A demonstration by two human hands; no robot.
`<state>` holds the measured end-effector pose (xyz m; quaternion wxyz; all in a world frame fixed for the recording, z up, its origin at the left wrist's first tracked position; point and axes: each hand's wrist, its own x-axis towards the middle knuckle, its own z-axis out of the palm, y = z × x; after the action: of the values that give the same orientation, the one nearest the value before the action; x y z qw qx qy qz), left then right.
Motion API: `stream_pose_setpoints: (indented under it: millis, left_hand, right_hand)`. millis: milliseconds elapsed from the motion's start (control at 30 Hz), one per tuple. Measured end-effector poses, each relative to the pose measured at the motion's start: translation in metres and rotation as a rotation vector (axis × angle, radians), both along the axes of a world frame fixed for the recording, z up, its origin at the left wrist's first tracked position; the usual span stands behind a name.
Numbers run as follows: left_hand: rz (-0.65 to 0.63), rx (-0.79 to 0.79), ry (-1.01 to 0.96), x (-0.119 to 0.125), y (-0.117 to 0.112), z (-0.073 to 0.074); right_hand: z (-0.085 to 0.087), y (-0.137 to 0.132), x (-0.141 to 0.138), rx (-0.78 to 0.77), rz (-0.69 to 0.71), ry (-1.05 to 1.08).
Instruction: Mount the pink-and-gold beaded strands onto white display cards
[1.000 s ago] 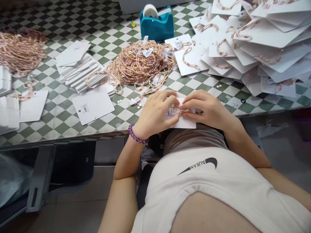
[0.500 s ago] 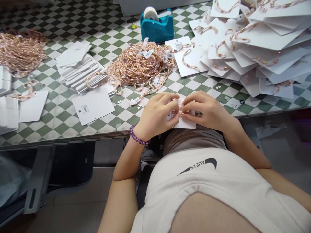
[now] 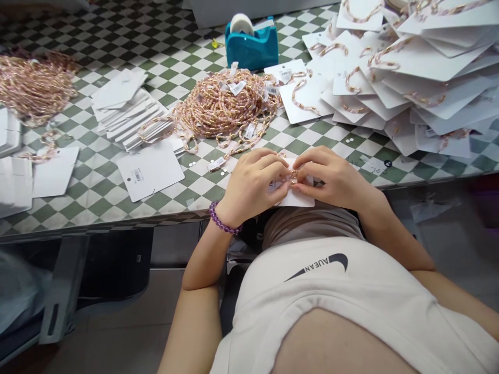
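Pinching one beaded bracelet (image 3: 292, 176) between two hands, left hand (image 3: 252, 187) and right hand (image 3: 335, 179) fingertips meeting, over one white card (image 3: 298, 200) at checkered table (image 3: 117, 210) edge, two bead heaps (image 3: 222, 106) beyond, one teal tape dispenser (image 3: 241, 47).

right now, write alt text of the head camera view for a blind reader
The left hand, wearing a purple bead bracelet, and the right hand pinch a pink and gold bead bracelet against a white card on a green checkered table. Beyond lie a heap of loose bracelets, carded bracelets and a teal tape dispenser.
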<state>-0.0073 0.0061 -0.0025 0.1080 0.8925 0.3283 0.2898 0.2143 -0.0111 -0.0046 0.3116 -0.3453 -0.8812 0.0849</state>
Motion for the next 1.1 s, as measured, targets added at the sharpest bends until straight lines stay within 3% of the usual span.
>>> stream_pose_setpoints:
  millis: [267, 667, 1000, 1100]
  left_hand:
    - [-0.022, -0.011, -0.087, 0.001, 0.001, 0.0]
    - [0.05, -0.038, -0.072, 0.003, -0.003, 0.003]
    - [0.109, 0.065, -0.135, 0.002, -0.006, -0.003]
    - [0.115, 0.079, -0.141, 0.002, -0.006, -0.005]
  right_hand:
    - [0.002, 0.002, 0.002, 0.014, 0.033, -0.01]
    - [0.002, 0.002, 0.0, 0.076, 0.021, 0.003]
    - [0.004, 0.004, 0.001, 0.172, 0.043, -0.028]
    - [0.011, 0.008, 0.003, 0.131, 0.063, -0.082]
